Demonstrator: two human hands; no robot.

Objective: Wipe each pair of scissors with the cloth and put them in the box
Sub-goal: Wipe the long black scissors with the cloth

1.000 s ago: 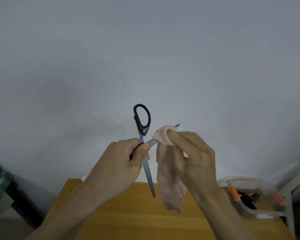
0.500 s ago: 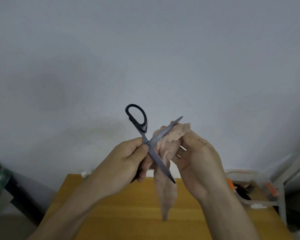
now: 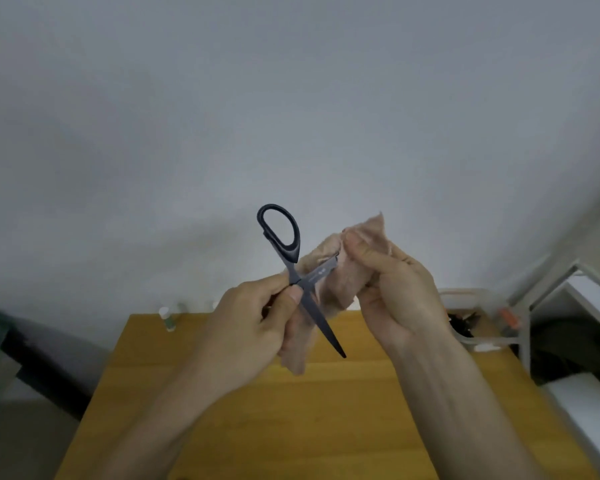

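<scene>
Black and grey: a pair of scissors (image 3: 293, 268) is held up in the air above the table, near the middle of the view. The blades are spread wide apart like an X.
Left hand: the left hand (image 3: 253, 327) is curled round the scissors at the spot where the blades cross. The thumb is pressed on the front. One handle loop is hidden inside the hand.
Top loop: one black handle loop is pointed up to 12 o'clock.
Lower blade: one dark blade is pointed down to 5 o'clock, and its tip is seen over the table.
Upper blade: the other blade is pointed to 2 o'clock. Its far end is covered by the cloth.
Cloth: a pink cloth (image 3: 352, 271) is bunched round that blade. One end is hung down behind the scissors.
Right hand: the right hand (image 3: 395, 292) is closed on the cloth, and the cloth is pinched against the blade by the thumb and fingers.
Table: a yellow wooden table (image 3: 291, 427) is seen below the hands, at 6 o'clock.
Box: a clear box (image 3: 478, 320) is set at the right end of the table, at 3 o'clock from the hands. Dark things are seen inside, but they are too blurred to tell.
Bottle: a small bottle (image 3: 168, 318) is stood at the far left corner of the table, at 9 o'clock.
</scene>
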